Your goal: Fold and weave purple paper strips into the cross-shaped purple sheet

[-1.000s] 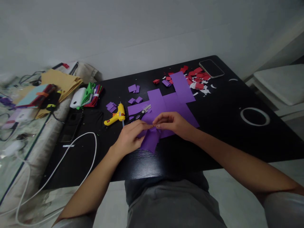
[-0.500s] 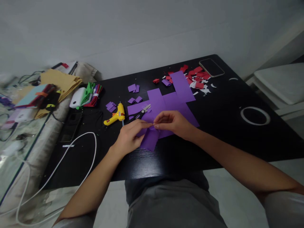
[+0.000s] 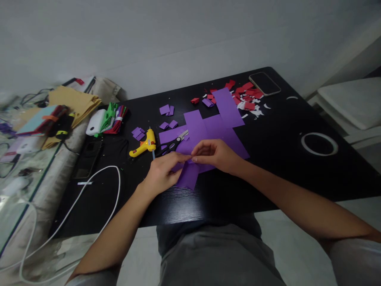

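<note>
A strip of purple paper [image 3: 188, 177] is between my hands, its lower end sticking out toward the table's front edge. My left hand [image 3: 163, 168] grips it from the left, fingers over the top and thumb below. On the other side my right hand [image 3: 214, 155] pinches the paper with thumb and fingertips, touching my left fingertips. What exactly lies in the pinch is hidden. Under and behind my hands are larger purple sheets [image 3: 228, 137]. Black-handled scissors [image 3: 172, 145] lie on them beside my left hand, next to a yellow glue gun [image 3: 145, 143].
Small purple folded pieces [image 3: 166, 110] lie in groups behind the glue gun. Red and white paper scraps [image 3: 250, 99] and a phone [image 3: 264, 83] are at the back right. A white ring [image 3: 319, 143] lies at right. A white cable [image 3: 118, 190] loops at left near a dark phone [image 3: 87, 159].
Both hands stay almost in place on the purple paper. The whole view has shifted very slightly; nothing was let go or taken hold of.
</note>
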`<action>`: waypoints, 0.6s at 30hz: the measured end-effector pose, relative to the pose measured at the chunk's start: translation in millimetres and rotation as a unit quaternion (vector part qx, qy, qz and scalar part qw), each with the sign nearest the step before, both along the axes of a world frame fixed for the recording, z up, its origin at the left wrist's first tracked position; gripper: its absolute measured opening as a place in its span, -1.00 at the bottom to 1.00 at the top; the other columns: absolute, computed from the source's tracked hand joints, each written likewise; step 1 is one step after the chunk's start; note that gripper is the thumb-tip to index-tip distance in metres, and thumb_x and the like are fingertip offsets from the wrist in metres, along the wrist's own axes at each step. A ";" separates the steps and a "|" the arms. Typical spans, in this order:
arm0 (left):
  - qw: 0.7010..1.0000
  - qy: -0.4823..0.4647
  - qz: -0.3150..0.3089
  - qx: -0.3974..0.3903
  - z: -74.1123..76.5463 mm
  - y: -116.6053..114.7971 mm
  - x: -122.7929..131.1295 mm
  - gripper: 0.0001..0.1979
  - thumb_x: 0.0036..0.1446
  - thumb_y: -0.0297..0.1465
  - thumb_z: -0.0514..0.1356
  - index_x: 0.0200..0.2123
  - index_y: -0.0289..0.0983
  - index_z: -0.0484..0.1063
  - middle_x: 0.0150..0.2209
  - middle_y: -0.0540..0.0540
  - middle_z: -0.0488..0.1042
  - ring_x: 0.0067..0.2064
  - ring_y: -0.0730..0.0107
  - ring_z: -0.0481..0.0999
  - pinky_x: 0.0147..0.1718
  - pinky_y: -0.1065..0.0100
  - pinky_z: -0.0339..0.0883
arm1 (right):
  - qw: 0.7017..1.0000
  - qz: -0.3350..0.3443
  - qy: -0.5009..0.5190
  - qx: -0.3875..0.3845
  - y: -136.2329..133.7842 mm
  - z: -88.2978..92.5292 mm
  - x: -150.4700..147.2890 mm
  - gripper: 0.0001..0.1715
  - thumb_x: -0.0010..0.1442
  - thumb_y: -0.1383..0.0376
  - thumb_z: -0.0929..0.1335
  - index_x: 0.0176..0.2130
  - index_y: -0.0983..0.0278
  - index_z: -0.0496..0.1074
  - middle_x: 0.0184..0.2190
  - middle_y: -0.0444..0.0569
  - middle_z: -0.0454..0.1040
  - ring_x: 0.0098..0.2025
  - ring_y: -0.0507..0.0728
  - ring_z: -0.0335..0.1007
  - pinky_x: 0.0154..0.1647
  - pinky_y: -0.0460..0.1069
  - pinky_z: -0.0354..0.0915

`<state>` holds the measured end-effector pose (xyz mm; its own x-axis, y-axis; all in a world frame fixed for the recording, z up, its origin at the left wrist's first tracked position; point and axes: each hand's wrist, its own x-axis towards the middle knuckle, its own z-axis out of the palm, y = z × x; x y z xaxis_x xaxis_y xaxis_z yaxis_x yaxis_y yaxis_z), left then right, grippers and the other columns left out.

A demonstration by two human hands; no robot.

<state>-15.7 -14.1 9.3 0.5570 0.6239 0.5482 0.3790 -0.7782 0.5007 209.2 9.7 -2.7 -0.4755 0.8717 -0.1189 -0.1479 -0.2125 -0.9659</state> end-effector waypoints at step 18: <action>0.999 0.032 -0.015 -0.022 -2.4 1.3 -0.7 -0.74 0.24 -0.56 0.24 -0.01 -0.28 0.49 -0.16 -0.14 0.64 -0.14 0.35 0.65 -0.12 0.37 0.53 | 0.998 0.011 -0.038 0.056 -0.7 -3.5 0.7 -0.66 -0.05 0.24 0.61 -0.26 0.27 0.57 -0.34 -0.06 0.63 -0.26 0.09 0.59 -0.12 0.03 0.51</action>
<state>-16.5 -12.8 6.9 0.6089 0.6290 0.4834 0.3873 -0.7675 0.5109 209.9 9.0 -6.2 -0.4871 0.8714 -0.0590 -0.0690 -0.1057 -0.9920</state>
